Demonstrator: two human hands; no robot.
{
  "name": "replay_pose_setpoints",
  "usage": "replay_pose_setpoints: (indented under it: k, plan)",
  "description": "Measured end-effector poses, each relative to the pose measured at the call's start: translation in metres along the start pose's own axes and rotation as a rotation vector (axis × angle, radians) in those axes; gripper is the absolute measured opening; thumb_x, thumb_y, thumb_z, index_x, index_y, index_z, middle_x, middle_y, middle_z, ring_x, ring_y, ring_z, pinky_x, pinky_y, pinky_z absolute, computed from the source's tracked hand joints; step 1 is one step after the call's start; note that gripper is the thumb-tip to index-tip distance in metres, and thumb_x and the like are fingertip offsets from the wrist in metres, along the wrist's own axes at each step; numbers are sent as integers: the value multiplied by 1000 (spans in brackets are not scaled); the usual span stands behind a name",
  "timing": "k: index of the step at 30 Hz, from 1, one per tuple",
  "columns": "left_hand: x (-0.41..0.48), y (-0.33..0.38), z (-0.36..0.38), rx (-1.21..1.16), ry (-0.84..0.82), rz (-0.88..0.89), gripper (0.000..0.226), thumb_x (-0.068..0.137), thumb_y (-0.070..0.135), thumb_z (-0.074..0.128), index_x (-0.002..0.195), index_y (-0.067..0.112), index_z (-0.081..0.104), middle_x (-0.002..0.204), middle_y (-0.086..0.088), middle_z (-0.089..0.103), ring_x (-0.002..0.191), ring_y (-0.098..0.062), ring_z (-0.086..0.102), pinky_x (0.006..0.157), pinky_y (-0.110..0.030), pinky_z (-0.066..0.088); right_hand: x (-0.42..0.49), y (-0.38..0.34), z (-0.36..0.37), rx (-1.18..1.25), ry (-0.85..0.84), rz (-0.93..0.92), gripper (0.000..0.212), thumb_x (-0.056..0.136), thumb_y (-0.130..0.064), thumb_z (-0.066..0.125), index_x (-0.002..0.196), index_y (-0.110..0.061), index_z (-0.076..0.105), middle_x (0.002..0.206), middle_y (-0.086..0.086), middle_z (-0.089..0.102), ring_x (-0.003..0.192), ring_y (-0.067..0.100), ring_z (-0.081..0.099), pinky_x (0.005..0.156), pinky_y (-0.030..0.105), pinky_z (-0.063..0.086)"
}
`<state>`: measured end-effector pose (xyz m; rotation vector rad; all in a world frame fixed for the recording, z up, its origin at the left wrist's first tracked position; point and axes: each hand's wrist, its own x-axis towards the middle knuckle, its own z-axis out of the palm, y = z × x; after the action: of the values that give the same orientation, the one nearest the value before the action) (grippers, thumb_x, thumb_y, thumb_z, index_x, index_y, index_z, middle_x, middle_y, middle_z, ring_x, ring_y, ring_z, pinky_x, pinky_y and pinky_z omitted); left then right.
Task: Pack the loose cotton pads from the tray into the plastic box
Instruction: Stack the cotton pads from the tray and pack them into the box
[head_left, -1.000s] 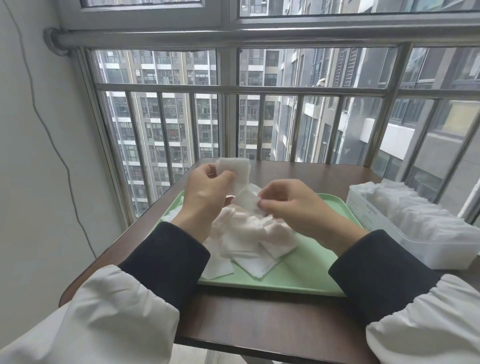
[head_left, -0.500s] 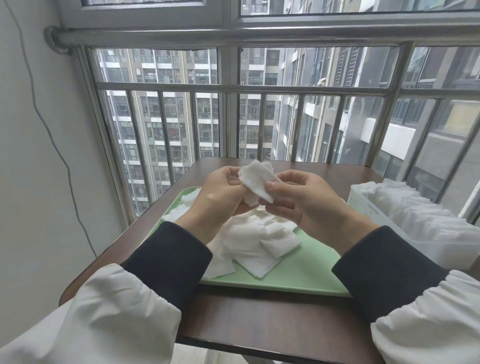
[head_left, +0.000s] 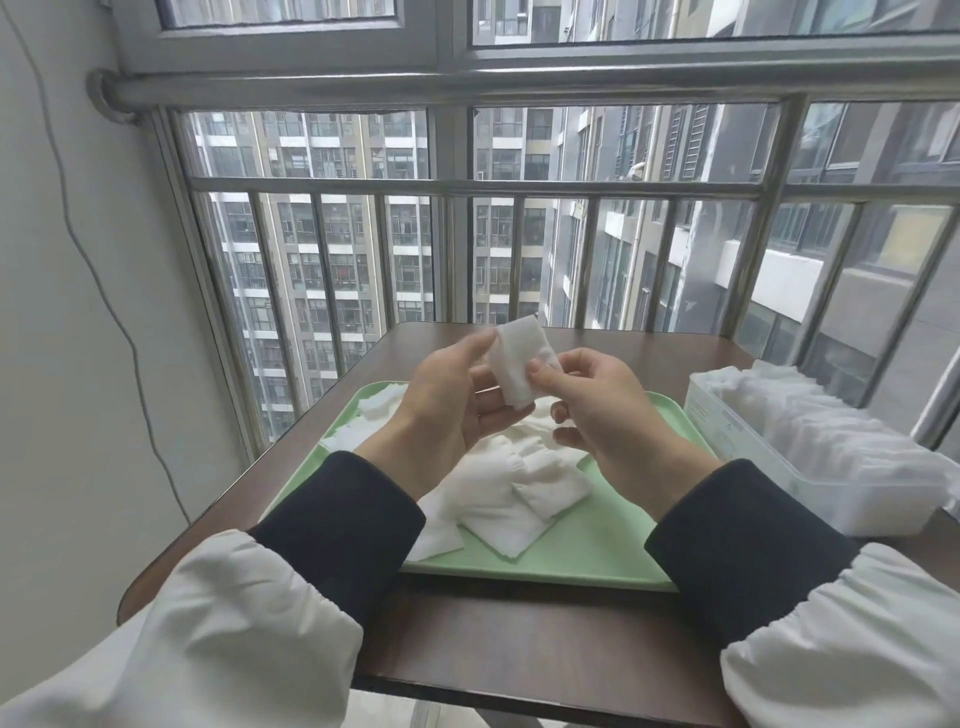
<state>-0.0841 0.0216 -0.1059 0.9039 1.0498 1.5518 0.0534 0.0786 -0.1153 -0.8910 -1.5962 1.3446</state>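
Observation:
A small stack of white cotton pads (head_left: 517, 358) is held up above the tray between both hands. My left hand (head_left: 447, 400) cradles it from the left with fingers behind it; my right hand (head_left: 597, 410) pinches its right edge with thumb and forefinger. Beneath them a heap of loose cotton pads (head_left: 514, 483) lies on the pale green tray (head_left: 587, 556), with a few more pads (head_left: 371, 415) at the tray's far left corner. The clear plastic box (head_left: 769, 467) stands to the right of the tray, filled with upright pads.
The tray and box sit on a dark brown table (head_left: 519, 639) against a window with metal bars (head_left: 447, 260). A white wall with a hanging cable (head_left: 98, 270) is on the left. The table's near edge lies just below my sleeves.
Both hands rose from the heap with pads. The right hand brought its pad onto the left hand's pad, and the stack is now held a little higher and more upright.

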Motion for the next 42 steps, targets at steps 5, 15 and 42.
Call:
replay_pose_setpoints:
  k: [5,15,42]
  plan:
    - [-1,3,5,190,-94,123,36,90,21,75,118,2,65,113,-17,74,99,-24,73,85,-36,61,-5,-7,-3,-118,104,-145,25,93,-35,68,104,-19,53,97,3,62,71,12,56,61,24,47]
    - [-10,12,51,375,-140,221,25,90,-6,67,109,11,67,105,-16,74,93,-27,75,76,-31,62,-23,-64,-63,-663,-79,-330,48,82,-20,76,127,-23,59,113,-5,58,93,13,66,74,25,59]
    - [56,-73,145,870,-166,84,26,75,34,78,76,20,56,64,-1,59,43,-8,59,35,-13,30,41,-69,-199,-1333,-238,93,21,80,-22,82,86,-33,65,89,-13,70,80,4,65,60,18,44]
